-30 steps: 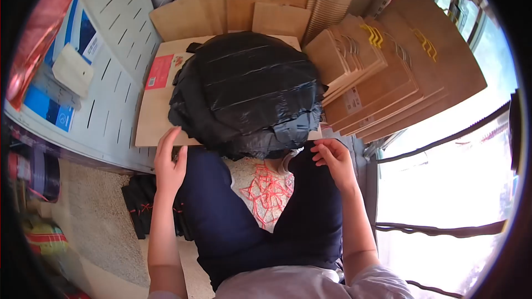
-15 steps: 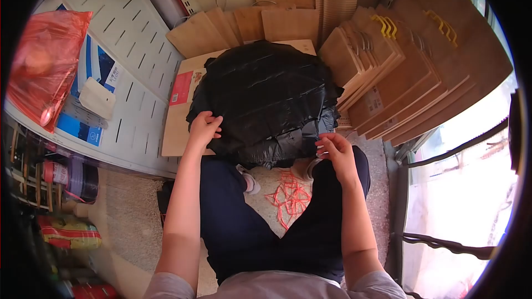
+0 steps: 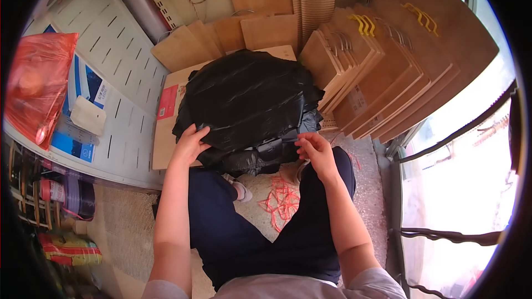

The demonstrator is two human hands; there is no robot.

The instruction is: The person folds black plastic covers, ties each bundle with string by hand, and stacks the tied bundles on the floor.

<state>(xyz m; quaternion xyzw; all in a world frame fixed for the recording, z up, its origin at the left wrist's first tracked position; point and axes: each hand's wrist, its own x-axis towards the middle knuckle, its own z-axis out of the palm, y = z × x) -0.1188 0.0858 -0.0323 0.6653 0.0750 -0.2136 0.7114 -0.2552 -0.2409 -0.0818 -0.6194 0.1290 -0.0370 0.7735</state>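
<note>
A wide, rounded stack of black plastic bags (image 3: 244,97) lies in front of my knees, its surface creased and its near edge crumpled. At its near left edge, my left hand (image 3: 190,143) has its fingers curled on the plastic, thumb and index finger at the rim. My right hand (image 3: 317,152) pinches the plastic at the near right corner, with the fingertips close together. Under the stack is a flat cardboard box (image 3: 162,143) with a pink label on its left part.
Wooden cutting boards (image 3: 388,86) lean on the right, some with yellow handles. More boards stand behind. On the left, a grey metal shelf (image 3: 119,111) bears a red plastic bag (image 3: 41,86) and a blue-and-white package (image 3: 72,147). Tangled red string (image 3: 281,202) lies between my feet.
The whole view has shifted, so the scene sits further left and slightly lower. Both hands stay at the near edge of the black plastic, with little change in their grip.
</note>
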